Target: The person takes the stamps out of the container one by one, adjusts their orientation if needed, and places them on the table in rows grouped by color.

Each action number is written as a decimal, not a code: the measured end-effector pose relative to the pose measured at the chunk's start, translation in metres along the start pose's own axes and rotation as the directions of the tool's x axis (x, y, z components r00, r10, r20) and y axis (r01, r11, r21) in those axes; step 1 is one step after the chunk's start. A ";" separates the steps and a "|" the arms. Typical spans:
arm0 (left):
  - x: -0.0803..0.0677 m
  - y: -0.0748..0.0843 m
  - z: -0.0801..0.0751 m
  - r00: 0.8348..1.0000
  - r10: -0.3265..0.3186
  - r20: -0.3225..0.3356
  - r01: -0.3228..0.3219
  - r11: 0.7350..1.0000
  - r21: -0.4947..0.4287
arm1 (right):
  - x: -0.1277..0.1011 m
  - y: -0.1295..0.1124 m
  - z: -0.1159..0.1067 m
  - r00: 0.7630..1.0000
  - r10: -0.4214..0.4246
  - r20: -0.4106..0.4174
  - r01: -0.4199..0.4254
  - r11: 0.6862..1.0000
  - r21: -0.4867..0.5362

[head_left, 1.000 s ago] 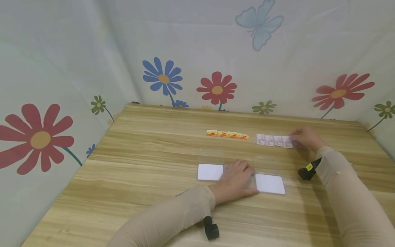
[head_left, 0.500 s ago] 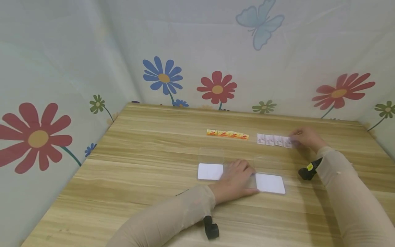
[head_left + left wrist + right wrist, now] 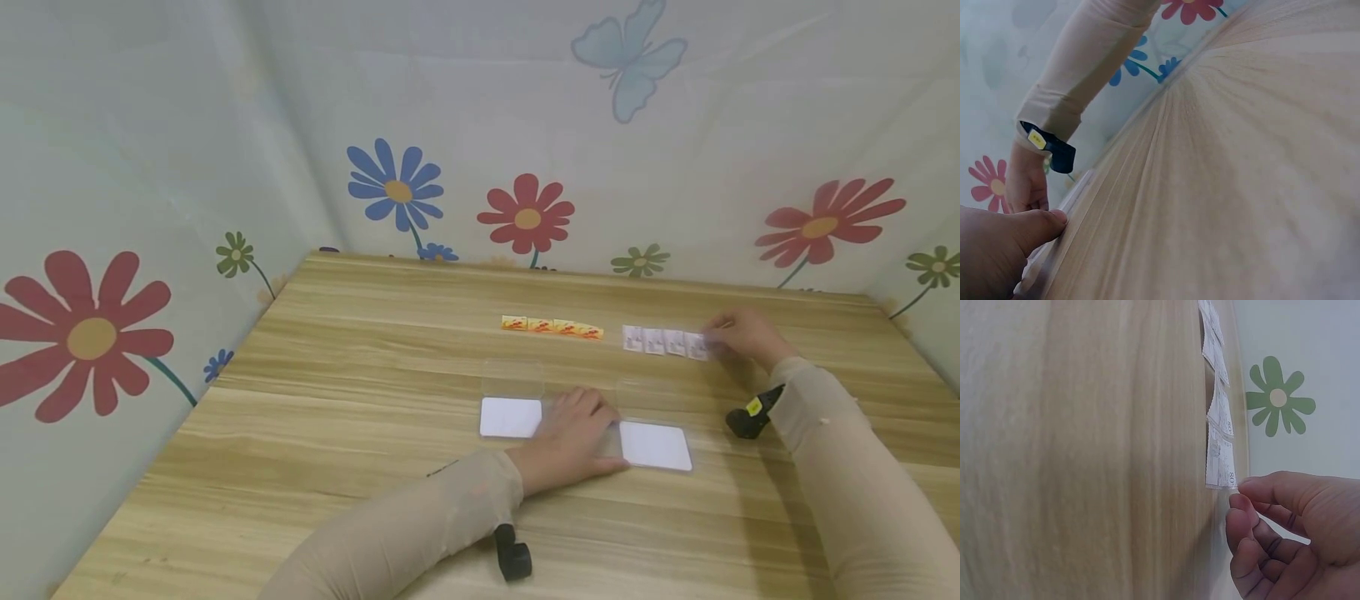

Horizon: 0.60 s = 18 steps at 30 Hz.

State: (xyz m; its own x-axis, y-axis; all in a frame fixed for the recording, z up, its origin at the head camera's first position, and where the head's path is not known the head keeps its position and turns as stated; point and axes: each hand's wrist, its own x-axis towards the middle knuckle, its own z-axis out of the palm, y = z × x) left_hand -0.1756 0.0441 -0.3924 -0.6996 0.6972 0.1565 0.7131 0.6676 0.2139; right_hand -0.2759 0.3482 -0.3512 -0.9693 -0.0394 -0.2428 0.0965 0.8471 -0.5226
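My right hand [image 3: 742, 335] is at the right end of a row of pale lilac postage stamps [image 3: 654, 342] on the table. In the right wrist view, its thumb and index finger pinch the corner of the end stamp [image 3: 1221, 464], which bears an "80". My left hand [image 3: 573, 437] lies between two flat clear plastic cases, each with a white insert. Its thumb and fingertips rest along the near and far corners of the right case [image 3: 655, 447]. The left case [image 3: 511, 417] sits beside its knuckles. Behind each case a transparent lid [image 3: 513, 377] lies folded back.
Farther back, a row of yellow and red stamps [image 3: 552, 327] lies left of the lilac ones. The wooden table [image 3: 360, 333] ends at a flower-print curtain [image 3: 450, 100] at the back and side. A black wrist camera [image 3: 742, 422] hangs from the right wrist.
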 end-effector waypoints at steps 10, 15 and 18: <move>0.000 -0.001 0.001 1.000 -0.007 0.004 0.007 1.000 -0.010 | -0.001 0.004 -0.001 1.000 -0.018 -0.021 0.017 1.000 -0.013; 0.000 -0.001 0.000 1.000 -0.008 0.001 0.008 1.000 -0.019 | -0.004 0.004 -0.003 1.000 -0.019 -0.019 0.019 1.000 -0.009; 0.000 0.000 0.000 1.000 -0.007 -0.003 0.007 1.000 -0.015 | -0.006 0.004 -0.003 1.000 -0.014 -0.016 0.014 1.000 -0.006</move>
State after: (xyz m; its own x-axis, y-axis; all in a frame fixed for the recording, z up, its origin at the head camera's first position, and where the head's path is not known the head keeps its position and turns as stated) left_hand -0.1755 0.0438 -0.3928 -0.7045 0.6919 0.1583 0.7077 0.6680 0.2299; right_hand -0.2699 0.3536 -0.3492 -0.9740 -0.0425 -0.2224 0.0819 0.8494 -0.5213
